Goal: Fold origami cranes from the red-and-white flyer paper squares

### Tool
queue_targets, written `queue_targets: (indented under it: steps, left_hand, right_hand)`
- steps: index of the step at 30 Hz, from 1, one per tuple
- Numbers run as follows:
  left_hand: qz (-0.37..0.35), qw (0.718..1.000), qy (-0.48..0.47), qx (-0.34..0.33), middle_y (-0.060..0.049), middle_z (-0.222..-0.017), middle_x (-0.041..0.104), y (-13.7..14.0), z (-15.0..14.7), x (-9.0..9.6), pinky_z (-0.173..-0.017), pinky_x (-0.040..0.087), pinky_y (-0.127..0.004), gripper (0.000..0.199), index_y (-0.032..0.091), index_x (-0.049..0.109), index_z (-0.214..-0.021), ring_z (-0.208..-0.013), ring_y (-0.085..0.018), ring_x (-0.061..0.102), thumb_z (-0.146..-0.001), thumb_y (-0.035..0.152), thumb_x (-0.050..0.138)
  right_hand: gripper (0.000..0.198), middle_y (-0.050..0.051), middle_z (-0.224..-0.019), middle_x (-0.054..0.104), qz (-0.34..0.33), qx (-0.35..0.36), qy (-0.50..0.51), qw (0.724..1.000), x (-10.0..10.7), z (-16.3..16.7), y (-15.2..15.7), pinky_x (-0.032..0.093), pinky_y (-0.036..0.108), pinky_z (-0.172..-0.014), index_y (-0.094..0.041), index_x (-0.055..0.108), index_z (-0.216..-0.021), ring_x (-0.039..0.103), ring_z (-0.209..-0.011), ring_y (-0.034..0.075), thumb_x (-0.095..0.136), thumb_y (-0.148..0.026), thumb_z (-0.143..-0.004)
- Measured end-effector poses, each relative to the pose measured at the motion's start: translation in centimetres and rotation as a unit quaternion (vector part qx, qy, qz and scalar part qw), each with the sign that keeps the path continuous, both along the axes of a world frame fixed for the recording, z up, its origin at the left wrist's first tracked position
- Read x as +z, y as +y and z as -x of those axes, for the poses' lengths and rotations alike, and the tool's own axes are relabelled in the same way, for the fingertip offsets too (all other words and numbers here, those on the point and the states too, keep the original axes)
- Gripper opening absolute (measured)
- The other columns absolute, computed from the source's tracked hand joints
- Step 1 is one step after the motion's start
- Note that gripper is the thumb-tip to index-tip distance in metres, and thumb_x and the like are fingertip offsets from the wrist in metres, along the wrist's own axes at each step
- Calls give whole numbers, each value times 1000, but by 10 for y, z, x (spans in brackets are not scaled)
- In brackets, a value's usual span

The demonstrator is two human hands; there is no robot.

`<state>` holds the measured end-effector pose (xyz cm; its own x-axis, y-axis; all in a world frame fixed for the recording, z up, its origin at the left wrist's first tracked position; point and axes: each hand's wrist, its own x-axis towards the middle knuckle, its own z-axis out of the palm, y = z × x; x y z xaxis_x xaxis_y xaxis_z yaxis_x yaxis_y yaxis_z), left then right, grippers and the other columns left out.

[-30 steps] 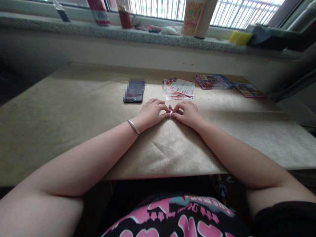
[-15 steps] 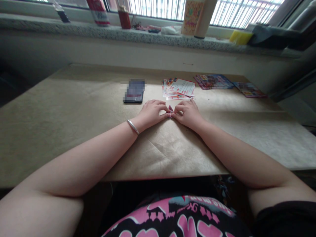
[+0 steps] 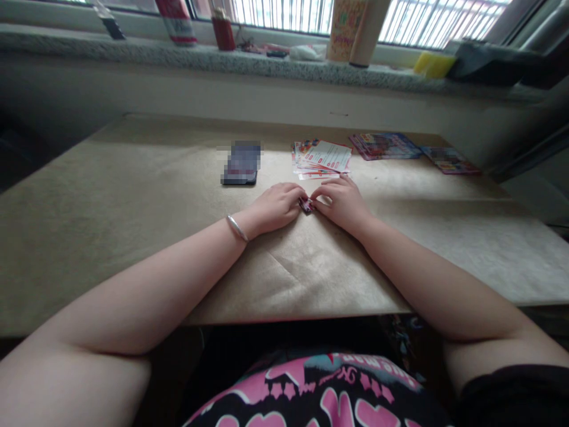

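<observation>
Between my two hands, on the table, is a small folded piece of printed paper (image 3: 306,205), dark with pink and white patches. My left hand (image 3: 280,204) has its fingers closed on the left side of it, the thumb mostly hidden behind the hand. From the other side my right hand (image 3: 340,201) pinches it between thumb and forefinger. Just beyond my hands lies a fanned pile of printed cards (image 3: 326,157), white with red edges. A dark phone (image 3: 243,163), partly blurred out, rests beyond my left hand.
Two groups of colourful cards lie at the back right: a larger pile (image 3: 384,146) and a smaller one (image 3: 448,161). Behind the beige table (image 3: 133,225), a stone windowsill (image 3: 258,62) holds a red bottle (image 3: 223,32), a patterned cup (image 3: 345,32) and a yellow block (image 3: 433,65).
The folded paper has turned and now shows a flatter, patterned face instead of standing upright. My left hand has rolled over, hiding its thumb; my right hand has barely moved.
</observation>
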<state>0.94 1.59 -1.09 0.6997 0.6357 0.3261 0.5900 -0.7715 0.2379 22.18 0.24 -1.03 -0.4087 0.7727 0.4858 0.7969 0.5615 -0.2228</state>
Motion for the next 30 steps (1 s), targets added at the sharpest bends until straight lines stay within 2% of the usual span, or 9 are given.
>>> queue_targets:
  steps: [4,8,12,17,21,25,30]
  left_hand:
    - [-35,999,22,31,-9,-108,67,-4,3,4,-93,49,-38,23,17,68,-106,-101,-23,62,-90,28,55]
    - [-70,996,27,40,-8,-97,68,-4,8,5,-83,48,-35,18,18,72,-93,-91,-22,63,-91,30,57]
    - [-86,996,24,29,-7,-94,69,-2,10,5,-80,47,-33,16,18,72,-91,-89,-21,62,-91,29,60]
    - [-114,992,44,14,-7,-91,70,-2,8,7,-83,46,-34,19,17,72,-90,-89,-21,62,-93,27,56]
    - [-114,992,54,22,-7,-89,70,-4,8,8,-82,46,-34,23,17,72,-88,-86,-20,62,-95,25,52]
    - [-96,995,32,25,-7,-91,69,-4,7,6,-80,46,-33,20,17,72,-89,-88,-21,62,-93,29,57]
    - [-49,998,-4,43,-7,-92,69,-4,6,5,-80,47,-31,17,17,72,-90,-87,-20,62,-91,28,59]
  right_hand:
    - [12,5,-87,72,-5,28,-7,1000,4,-1,-2,42,37,-88,-22,73,-81,60,-90,23,64,-29,-85]
    - [17,5,-84,70,39,88,-18,995,6,-5,-4,43,35,-81,-22,72,-79,58,-86,22,66,-36,-84]
    - [14,5,-86,70,58,88,-22,994,7,-6,-4,43,34,-79,-22,73,-85,58,-86,22,71,-34,-80]
    - [17,6,-86,72,47,99,-52,993,10,-5,-4,43,37,-83,-22,76,-88,58,-88,23,67,-35,-85]
    - [19,6,-84,70,58,96,-22,993,9,-6,-3,44,35,-81,-21,76,-82,58,-84,21,64,-34,-87]
    - [19,6,-79,67,83,84,18,993,6,-5,0,44,33,-77,-20,72,-74,57,-80,20,62,-31,-87]
    - [15,6,-79,67,93,64,21,993,4,0,2,43,33,-78,-19,69,-78,57,-83,21,58,-23,-88]
